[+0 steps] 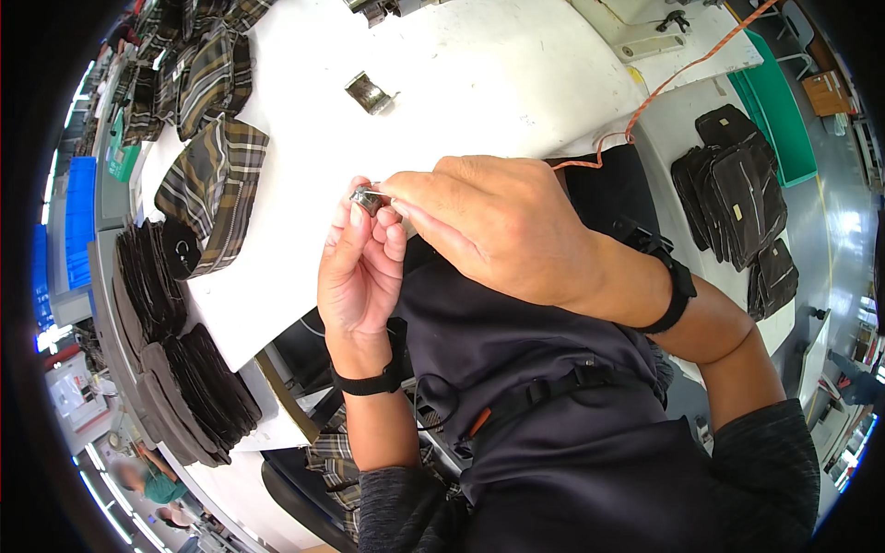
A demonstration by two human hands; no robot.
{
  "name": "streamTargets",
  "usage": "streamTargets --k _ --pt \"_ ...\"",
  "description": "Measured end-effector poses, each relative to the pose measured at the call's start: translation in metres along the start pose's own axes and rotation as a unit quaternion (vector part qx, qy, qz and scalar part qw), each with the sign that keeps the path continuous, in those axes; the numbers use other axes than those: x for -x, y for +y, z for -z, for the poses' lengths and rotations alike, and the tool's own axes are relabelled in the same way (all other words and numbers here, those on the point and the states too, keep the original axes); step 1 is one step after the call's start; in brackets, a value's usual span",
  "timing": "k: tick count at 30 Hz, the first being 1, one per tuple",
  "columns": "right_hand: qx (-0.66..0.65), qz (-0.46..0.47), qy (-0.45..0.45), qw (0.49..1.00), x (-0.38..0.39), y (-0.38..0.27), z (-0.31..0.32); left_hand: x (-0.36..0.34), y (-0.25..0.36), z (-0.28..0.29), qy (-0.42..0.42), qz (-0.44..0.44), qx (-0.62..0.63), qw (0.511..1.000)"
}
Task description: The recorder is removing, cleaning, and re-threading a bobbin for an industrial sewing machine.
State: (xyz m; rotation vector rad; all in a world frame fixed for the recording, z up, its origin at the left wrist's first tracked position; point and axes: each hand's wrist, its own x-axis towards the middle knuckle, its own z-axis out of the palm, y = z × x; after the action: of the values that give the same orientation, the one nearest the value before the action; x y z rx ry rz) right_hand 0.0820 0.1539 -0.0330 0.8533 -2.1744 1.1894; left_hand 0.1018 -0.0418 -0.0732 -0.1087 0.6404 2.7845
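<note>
My left hand point(361, 263) holds a small shiny metal part point(367, 201) upright between thumb and fingertips, at chest height in front of the white table. My right hand point(493, 217) is closed beside it, its thumb and forefinger at the part, with a thin pale metal sliver showing between them; I cannot make out exactly what that is. Farther forward on the table lies a curved metal plate point(368, 93). An orange cord point(664, 88) runs behind my right hand.
Plaid fabric pieces point(210, 194) and dark stacks point(198, 396) line the left. Dark bags point(728, 184) and a green bin point(774, 101) are on the right. A machine point(650, 32) sits at the back; a person in green point(159, 484) is at lower left.
</note>
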Motion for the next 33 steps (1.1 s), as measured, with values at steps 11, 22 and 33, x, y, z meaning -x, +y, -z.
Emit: streamTargets --k 11,22,33 --pt "0.01 -0.007 -0.029 1.0 0.003 0.003 0.004 0.001 -0.003 -0.005 0.027 -0.019 -0.055 0.998" --pt "-0.071 -0.064 -0.001 0.995 0.011 0.012 0.001 -0.002 -0.01 -0.013 0.06 -0.07 -0.176 0.98" --pt "-0.148 -0.167 0.045 0.974 0.024 0.012 -0.007 -0.005 -0.02 -0.022 0.117 -0.103 -0.246 0.957"
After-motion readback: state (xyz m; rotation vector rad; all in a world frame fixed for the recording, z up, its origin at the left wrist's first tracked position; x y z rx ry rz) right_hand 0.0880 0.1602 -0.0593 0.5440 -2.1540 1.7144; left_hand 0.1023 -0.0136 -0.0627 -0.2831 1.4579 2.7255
